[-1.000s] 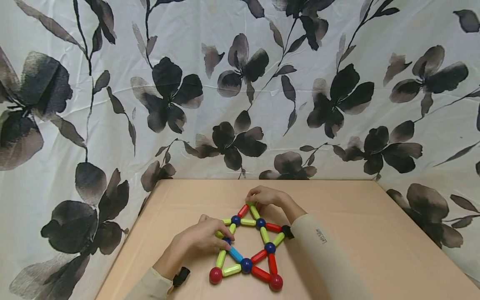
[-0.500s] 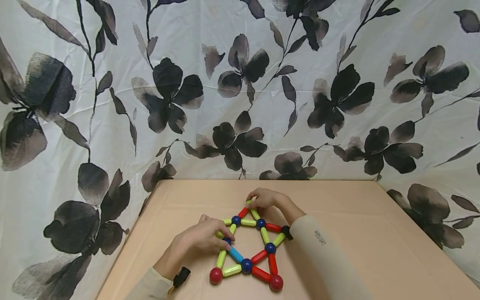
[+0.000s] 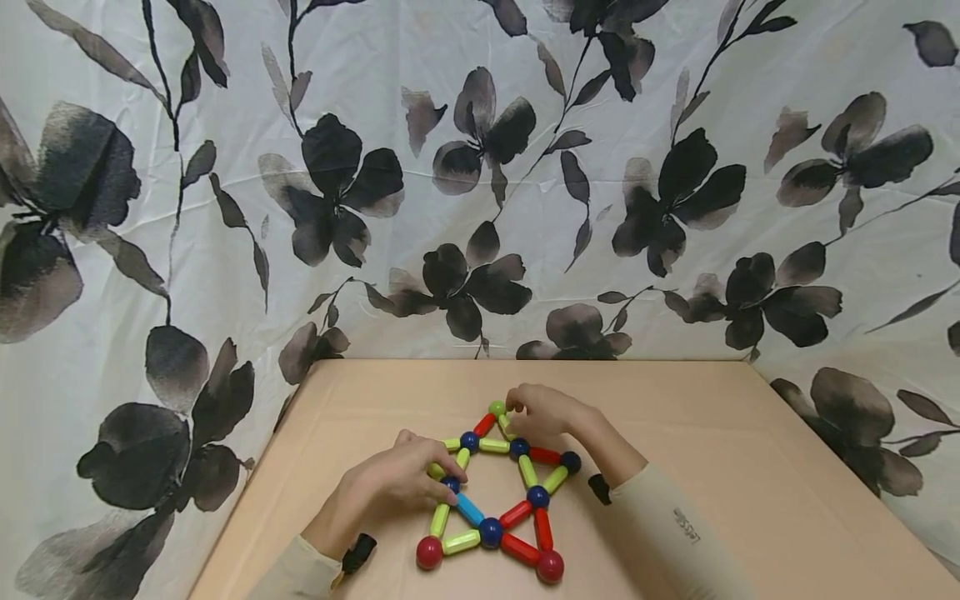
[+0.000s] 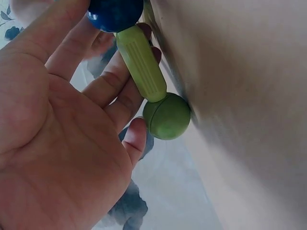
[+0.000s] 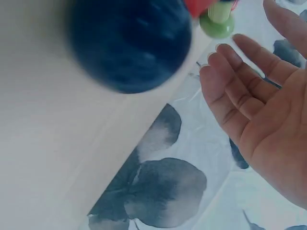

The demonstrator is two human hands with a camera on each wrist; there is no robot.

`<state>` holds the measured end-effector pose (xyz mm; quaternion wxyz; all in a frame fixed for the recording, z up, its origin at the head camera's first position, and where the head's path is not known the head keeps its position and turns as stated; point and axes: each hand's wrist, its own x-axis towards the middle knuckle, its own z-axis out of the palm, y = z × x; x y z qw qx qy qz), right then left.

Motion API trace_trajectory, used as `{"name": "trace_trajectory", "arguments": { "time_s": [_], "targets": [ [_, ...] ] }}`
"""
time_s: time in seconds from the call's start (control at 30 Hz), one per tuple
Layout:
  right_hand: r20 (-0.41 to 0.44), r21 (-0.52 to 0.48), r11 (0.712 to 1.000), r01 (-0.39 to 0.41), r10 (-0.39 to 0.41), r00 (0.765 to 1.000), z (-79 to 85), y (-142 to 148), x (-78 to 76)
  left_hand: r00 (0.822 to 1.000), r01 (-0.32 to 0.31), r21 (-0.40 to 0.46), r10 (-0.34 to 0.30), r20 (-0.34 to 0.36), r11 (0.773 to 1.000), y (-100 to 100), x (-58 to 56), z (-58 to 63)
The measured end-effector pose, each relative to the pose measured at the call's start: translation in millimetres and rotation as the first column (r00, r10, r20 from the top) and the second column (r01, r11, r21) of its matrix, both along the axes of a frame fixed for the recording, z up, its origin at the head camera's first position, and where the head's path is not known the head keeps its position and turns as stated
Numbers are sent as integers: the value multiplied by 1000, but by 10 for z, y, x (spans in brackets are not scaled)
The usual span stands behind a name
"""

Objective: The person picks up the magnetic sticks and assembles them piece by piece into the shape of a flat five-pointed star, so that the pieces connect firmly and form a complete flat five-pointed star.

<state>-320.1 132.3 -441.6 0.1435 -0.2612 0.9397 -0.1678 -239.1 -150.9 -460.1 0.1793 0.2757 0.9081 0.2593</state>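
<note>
A star-shaped frame of magnetic rods and balls lies flat on the table. At its left inner corner, my left hand [image 3: 397,473] pinches a blue ball [image 4: 115,12] between thumb and fingers. Below that ball in the left wrist view, a yellow-green rod [image 4: 142,64] leads to a green ball [image 4: 168,116]. My right hand [image 3: 551,410] hovers by the star's far tip, where another green ball [image 3: 497,407] joins a red rod [image 3: 486,423] and a yellow-green rod. Its fingers [image 5: 228,91] are loosely bent and hold nothing.
Red balls [image 3: 429,552] cap the two near tips of the star, and a dark blue ball [image 3: 570,462] caps the right one. A light blue rod [image 3: 470,509] forms one inner side. Behind the tan table [image 3: 675,433] hangs a floral cloth [image 3: 570,208].
My right hand has let go of the green ball at the far tip and moved slightly right, so the ball now shows. The left hand keeps its place.
</note>
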Motion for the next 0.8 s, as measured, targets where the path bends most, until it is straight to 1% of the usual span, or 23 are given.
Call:
{"name": "trace_trajectory", "arguments": {
  "time_s": [0.17,0.27,0.37,0.5,0.67,0.73,0.8],
  "targets": [
    [24,-23,996,-82,82,996,-26,146,275,1000,-5,-2,5,9,1000,-6,-3,3],
    [47,-70,994,-89,92,995,-62,248,411,1000,-9,0,9,14,1000,-1,2,8],
    [40,-106,992,-75,80,996,-103,324,506,1000,-21,0,21,13,1000,0,13,21],
    [4,-99,993,-57,58,998,-167,348,598,1000,-27,7,27,12,1000,7,23,28],
    [-38,-78,997,-22,20,999,-200,229,699,1000,-23,8,23,-1,1000,12,29,20],
    [-63,-57,998,1,-5,998,-210,177,712,1000,-26,9,26,-7,1000,14,27,13],
    [-66,-41,999,29,-32,997,-222,141,704,1000,-23,12,24,-9,1000,18,23,12]
  ]
}}
